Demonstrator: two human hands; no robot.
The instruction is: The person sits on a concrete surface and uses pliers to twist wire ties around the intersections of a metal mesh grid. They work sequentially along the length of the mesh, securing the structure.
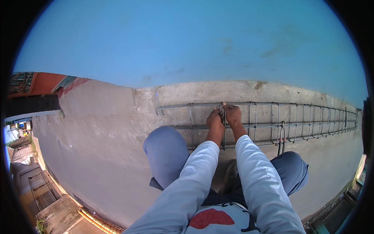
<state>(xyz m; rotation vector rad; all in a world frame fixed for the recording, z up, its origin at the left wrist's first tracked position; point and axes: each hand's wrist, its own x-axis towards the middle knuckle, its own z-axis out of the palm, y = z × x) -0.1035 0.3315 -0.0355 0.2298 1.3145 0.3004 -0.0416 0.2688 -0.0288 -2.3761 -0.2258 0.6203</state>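
A long steel rebar cage [272, 117] of lengthwise bars and square stirrups lies on a grey concrete slab [101, 140] against a blue wall. My left hand [215, 118] and my right hand [233, 114] meet at one stirrup [223, 128] near the cage's left end, both closed around the top bar where the stirrup crosses it. My forearms in pale grey sleeves reach forward between my bent knees in blue trousers. Whether the fingers pinch a tie wire is too small to tell.
A hooked metal tool [281, 136] hangs from a cage bar to the right of my hands. The slab drops off at its left edge [58, 171] to roofs and a yard far below. The blue wall [187, 43] rises directly behind the cage.
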